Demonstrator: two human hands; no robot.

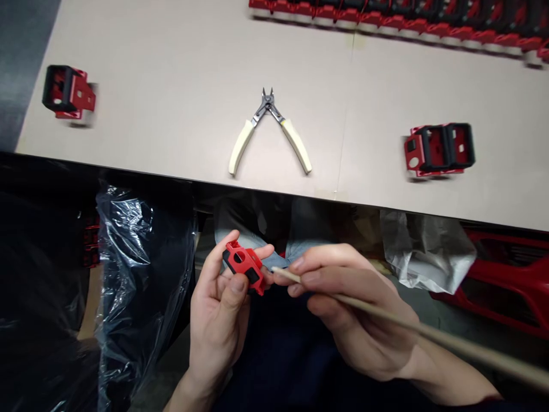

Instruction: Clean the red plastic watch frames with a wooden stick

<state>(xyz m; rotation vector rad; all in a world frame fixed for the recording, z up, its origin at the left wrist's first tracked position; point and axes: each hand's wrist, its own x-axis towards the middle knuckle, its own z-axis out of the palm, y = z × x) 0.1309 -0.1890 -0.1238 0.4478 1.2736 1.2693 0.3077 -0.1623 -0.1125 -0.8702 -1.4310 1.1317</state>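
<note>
Workbench [180,114] above hands [218,320] [351,309] holding red part [242,264] and rod [450,339].

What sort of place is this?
Probably a factory or workshop finishing plastic parts: a long workbench holds a row of identical red-and-black moulded pieces, with cream-handled side cutters lying on it.

Bare left hand [217,326], bare right hand [347,303]; dark navy top [274,349] (could be apron, hard to tell); pale blue jeans [306,237].

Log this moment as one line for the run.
left hand: holds red plastic part | right hand: holds thin tan rod | table: cream-handled side cutters
</note>
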